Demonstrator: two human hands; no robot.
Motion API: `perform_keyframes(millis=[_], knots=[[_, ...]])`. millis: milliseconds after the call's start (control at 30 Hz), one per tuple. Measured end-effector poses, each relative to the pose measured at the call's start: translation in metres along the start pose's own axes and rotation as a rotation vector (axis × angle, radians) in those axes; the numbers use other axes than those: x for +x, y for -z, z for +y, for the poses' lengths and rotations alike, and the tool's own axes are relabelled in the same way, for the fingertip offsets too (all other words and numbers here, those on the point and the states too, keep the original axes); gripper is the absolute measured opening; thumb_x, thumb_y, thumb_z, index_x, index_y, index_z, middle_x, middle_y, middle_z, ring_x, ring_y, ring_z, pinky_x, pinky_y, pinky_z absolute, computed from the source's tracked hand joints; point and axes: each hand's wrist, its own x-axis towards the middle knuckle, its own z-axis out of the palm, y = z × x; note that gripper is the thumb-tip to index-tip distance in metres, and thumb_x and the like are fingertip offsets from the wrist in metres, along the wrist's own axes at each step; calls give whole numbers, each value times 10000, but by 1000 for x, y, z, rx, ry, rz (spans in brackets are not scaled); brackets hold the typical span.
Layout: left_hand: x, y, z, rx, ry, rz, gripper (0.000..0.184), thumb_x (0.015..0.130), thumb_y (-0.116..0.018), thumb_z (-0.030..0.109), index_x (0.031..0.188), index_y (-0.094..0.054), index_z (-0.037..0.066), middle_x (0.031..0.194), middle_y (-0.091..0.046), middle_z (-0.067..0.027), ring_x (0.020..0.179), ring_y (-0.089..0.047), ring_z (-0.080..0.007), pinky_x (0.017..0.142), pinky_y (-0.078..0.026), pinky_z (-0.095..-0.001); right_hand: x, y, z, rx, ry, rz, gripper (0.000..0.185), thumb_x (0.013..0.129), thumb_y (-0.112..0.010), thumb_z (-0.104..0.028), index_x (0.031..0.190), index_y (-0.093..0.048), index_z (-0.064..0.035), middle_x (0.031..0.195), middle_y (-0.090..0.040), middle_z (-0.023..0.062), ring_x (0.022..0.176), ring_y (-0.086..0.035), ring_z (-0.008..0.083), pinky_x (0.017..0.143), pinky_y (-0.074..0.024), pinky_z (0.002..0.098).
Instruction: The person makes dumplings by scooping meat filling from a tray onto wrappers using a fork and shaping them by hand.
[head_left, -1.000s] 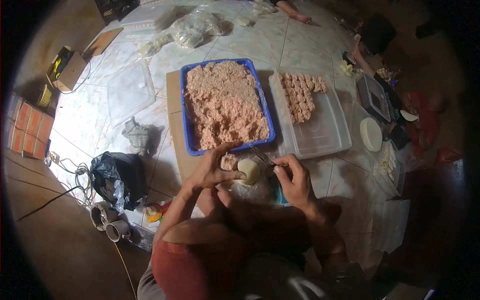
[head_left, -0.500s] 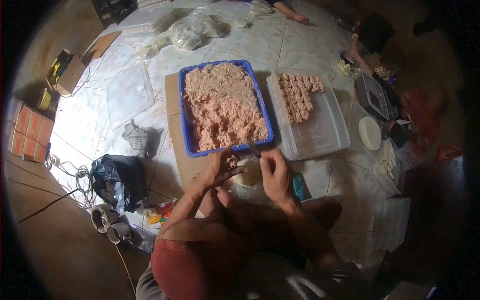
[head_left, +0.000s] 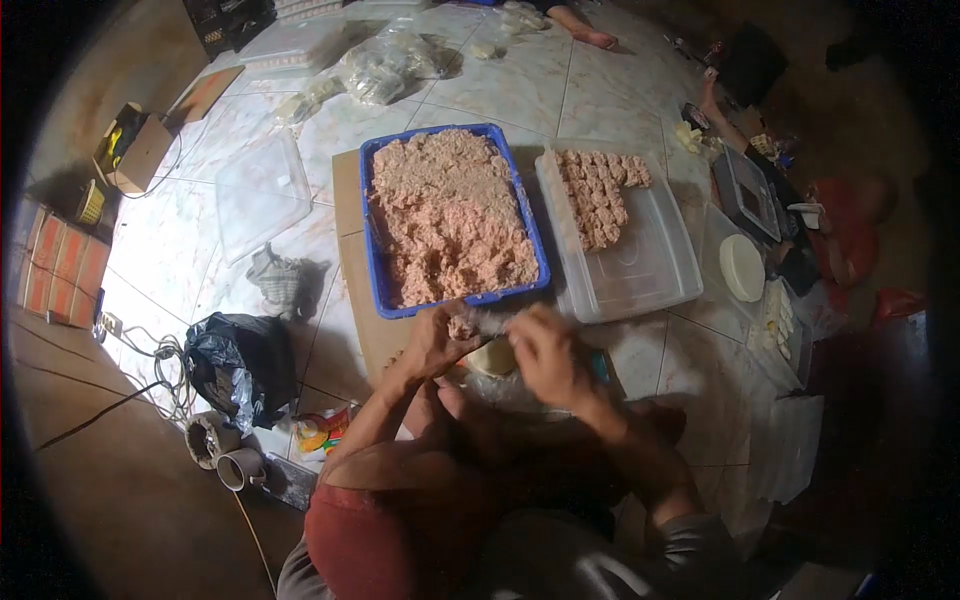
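Just below the blue tray of pink minced filling, my left hand is closed round a small lump of filling. My right hand grips a thin utensil, blurred by motion, whose tip is close to the lump. A stack of round pale wrappers lies under and between my hands on clear plastic. To the right of the tray, a clear plastic box holds rows of filled pieces in its upper left part.
A black plastic bag, cables and a white mug are at the left. A crumpled grey cloth lies near a clear lid. Containers and a round white lid stand at right. Another person's arm shows at upper right.
My right hand has moved left and up with the utensil, towards my left hand. My left hand has closed in around the lump and shifted slightly off the wrappers.
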Motion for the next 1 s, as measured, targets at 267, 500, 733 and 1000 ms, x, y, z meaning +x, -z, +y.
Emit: perform_keyframes(millis=[267,500,733,1000], knots=[[9,-2,0,-40,-131,82,379,719,-858,116,1008,-655,-25,829,-681,-80,789,-613,-163,732,-516,-340,-19,-26,11,88,-94,124,101,934,-591,-33,1002,-636,28,910,-671,189,867,-667,338,766,-507,383],[12,4,-20,177,-139,-15,406,747,-833,193,1051,-664,-16,890,-706,-144,821,-640,-196,763,-519,-354,-16,-26,12,147,-21,137,84,934,-583,-64,978,-613,1,886,-641,202,833,-642,386,711,-494,421],[10,7,9,-103,-128,-1,420,722,-854,170,1033,-663,-37,847,-705,-152,793,-638,-175,727,-527,-347,-15,-12,-5,96,-62,225,95,937,-580,-67,983,-617,8,905,-643,210,848,-648,377,726,-499,429],[1,4,-5,108,-50,-26,360,766,-815,184,1025,-673,-23,833,-684,-170,703,-629,-210,662,-509,-360,-25,-16,-6,196,-173,213,131,967,-585,-101,1028,-621,10,935,-654,216,898,-668,354,773,-506,406]])
